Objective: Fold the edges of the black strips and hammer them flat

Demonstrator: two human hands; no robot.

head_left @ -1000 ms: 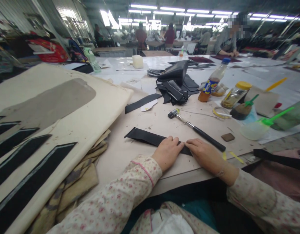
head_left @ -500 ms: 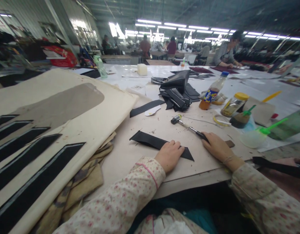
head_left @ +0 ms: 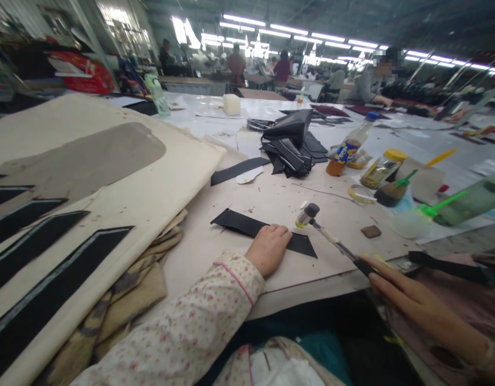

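Note:
My left hand [head_left: 270, 249] presses a folded black leather strip [head_left: 241, 223] against the work surface, its fingers bent and close together over the strip's right part. Below the fingers, a slanted end of the strip sticks out to the right. In my right hand [head_left: 412, 300] is a small hammer [head_left: 331, 239], gripped by its black handle. The hammer's head, dark at one end and yellowish at the other, is raised just off the strip's right end.
Beyond the strip lie black leather pieces [head_left: 290, 158]. On the right stand a cola bottle [head_left: 344, 153], a yellow-lidded jar [head_left: 382, 170] and a pot with a green brush [head_left: 412, 221]. A pale padded board [head_left: 183, 161] carrying black strips fills the left. A co-worker [head_left: 368, 86] works across the table.
My right hand has picked the hammer up off the table and drawn back to the lower right, uncovering a small brown block. The left hand stays on the strip.

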